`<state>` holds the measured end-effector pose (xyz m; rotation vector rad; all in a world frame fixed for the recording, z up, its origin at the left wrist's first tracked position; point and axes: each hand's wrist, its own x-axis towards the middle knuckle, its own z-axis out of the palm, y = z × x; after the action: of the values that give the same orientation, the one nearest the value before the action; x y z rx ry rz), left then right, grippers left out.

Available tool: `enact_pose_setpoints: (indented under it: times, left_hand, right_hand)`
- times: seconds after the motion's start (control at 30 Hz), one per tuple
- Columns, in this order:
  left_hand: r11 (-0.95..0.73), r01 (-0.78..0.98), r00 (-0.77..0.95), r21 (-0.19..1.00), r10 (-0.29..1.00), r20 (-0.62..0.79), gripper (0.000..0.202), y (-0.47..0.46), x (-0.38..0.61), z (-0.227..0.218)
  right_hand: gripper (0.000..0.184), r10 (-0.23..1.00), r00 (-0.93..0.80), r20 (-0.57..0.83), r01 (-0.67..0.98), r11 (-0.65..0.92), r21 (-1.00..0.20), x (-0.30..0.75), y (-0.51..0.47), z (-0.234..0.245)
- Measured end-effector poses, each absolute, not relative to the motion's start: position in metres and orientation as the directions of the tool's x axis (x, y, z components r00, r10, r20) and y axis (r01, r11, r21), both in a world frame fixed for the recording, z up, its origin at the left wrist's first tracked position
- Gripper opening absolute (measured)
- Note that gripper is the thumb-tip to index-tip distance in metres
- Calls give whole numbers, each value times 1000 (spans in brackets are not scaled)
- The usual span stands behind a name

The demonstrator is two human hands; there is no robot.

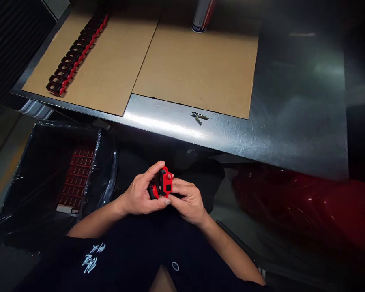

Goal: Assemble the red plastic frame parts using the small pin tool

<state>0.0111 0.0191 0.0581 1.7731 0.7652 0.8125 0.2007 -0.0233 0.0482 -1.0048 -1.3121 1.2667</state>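
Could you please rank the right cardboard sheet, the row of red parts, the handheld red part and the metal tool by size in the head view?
Largest first: cardboard sheet, then row of red parts; handheld red part and metal tool look alike.

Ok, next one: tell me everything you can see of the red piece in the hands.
The red plastic piece is small and flat-looking, with a dark square opening near its lower end and a black part against its left edge. It stands roughly upright, gripped between the fingers of the left hand and the right hand.
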Motion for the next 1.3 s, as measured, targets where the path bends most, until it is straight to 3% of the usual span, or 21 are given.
enact_pose_setpoints:
  times: [0.43,0.67,0.97,1.07,1.17,1.3]
  left_hand:
    - [-306,209,567,929,812,140,90,20,11,63]
    - [-298,240,572,924,812,113,85,19,11,65]
    - [-305,256,586,917,803,104,86,18,9,64]
    - [-306,257,600,917,794,97,86,18,8,64]
    - [-282,221,613,934,785,92,88,18,7,63]
    - [-257,190,614,948,784,89,91,18,6,60]
  right_hand:
    - [8,974,-199,111,-81,97,-992,201,-21,47]
    - [19,952,-291,97,-87,75,-993,209,-19,52]
    - [33,952,-305,-41,-118,-80,-990,213,-21,54]
    - [28,950,-297,-90,-127,-133,-983,213,-21,55]
    - [23,937,-347,-48,-193,-122,-974,215,-21,55]
    - [34,941,-335,-47,-379,-180,-908,219,-25,50]
